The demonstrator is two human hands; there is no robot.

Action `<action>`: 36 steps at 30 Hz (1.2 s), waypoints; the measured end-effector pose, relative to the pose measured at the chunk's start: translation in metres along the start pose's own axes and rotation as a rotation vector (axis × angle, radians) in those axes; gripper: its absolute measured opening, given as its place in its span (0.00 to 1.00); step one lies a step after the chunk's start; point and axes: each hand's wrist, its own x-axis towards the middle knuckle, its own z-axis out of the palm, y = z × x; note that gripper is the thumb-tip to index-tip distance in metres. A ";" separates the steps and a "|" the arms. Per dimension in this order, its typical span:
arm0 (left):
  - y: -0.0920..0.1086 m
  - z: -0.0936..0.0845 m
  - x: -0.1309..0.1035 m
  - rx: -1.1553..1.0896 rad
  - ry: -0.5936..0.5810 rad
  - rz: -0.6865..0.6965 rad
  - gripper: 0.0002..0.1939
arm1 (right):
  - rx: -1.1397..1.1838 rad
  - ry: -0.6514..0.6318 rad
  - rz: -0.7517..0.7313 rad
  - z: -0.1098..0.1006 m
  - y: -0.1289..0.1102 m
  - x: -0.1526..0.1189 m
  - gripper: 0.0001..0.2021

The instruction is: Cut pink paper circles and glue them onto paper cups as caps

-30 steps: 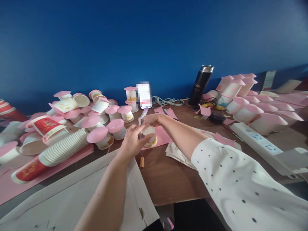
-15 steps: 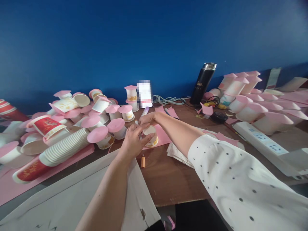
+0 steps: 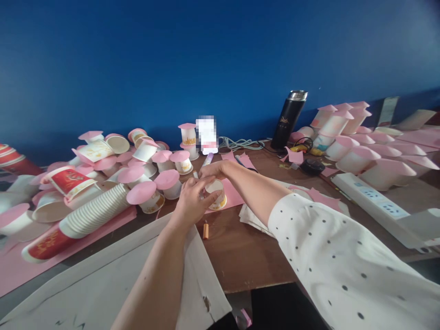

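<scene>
My left hand (image 3: 193,196) is closed around an upside-down paper cup (image 3: 218,201), its thumb and fingers at the cup's sides. The cup has a gold print near its rim and stands on pink paper (image 3: 235,195). Reaching across from the right, my right hand (image 3: 210,170) is curled just behind the left one, beside the cup. A small whitish piece (image 3: 195,174) shows at its fingertips; what it is stays hidden. Just beyond lies a purple-and-white tube (image 3: 208,159). On the near side is a small orange cylinder (image 3: 205,231).
Paper cups with pink paper tops crowd the left (image 3: 168,179) and right (image 3: 357,158). A cup stack (image 3: 94,211) lies front left. A phone (image 3: 207,135), a black flask (image 3: 289,119) and a power strip (image 3: 373,195) stand or lie around. White board (image 3: 137,270) covers the front left.
Both hands stay at the cup with almost no visible movement. The whole view has shifted very slightly.
</scene>
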 end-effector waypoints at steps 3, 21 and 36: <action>-0.001 0.000 -0.001 -0.019 0.000 0.009 0.23 | 0.072 0.148 -0.059 -0.009 0.000 -0.014 0.13; 0.000 0.002 -0.004 -0.080 0.013 0.090 0.23 | -0.079 1.164 -0.568 0.051 0.092 -0.097 0.16; 0.012 -0.030 0.029 0.322 0.435 -0.128 0.28 | -0.339 1.171 -0.712 0.051 0.094 -0.090 0.16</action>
